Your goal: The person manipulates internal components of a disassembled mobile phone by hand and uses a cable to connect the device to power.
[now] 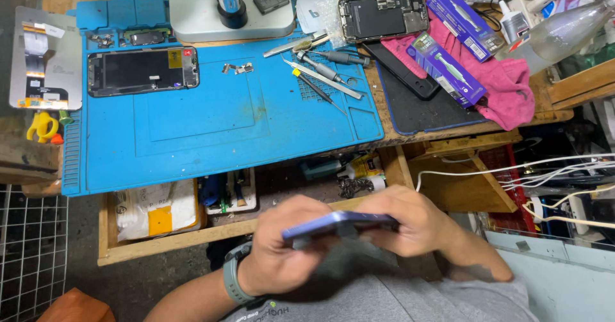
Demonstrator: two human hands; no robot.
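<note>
Both my hands hold a thin purple-blue phone part (339, 223) edge-on, low in front of the bench and above my lap. My left hand (282, 245), with a grey watch on its wrist, grips the left end. My right hand (410, 223) closes over the right end. The image is blurred there. On the blue work mat (211, 123) lies an opened phone body (142, 70) at the upper left. Another opened phone (383, 15) lies on bubble wrap at the top.
Tweezers and screwdrivers (323, 72) lie on the mat's right side. A microscope base (230, 8) stands at the back. Purple boxes (448, 69) rest on a pink cloth (512, 88). A black pad (423, 104), an open drawer (166, 213) and white cables (557, 175) are around.
</note>
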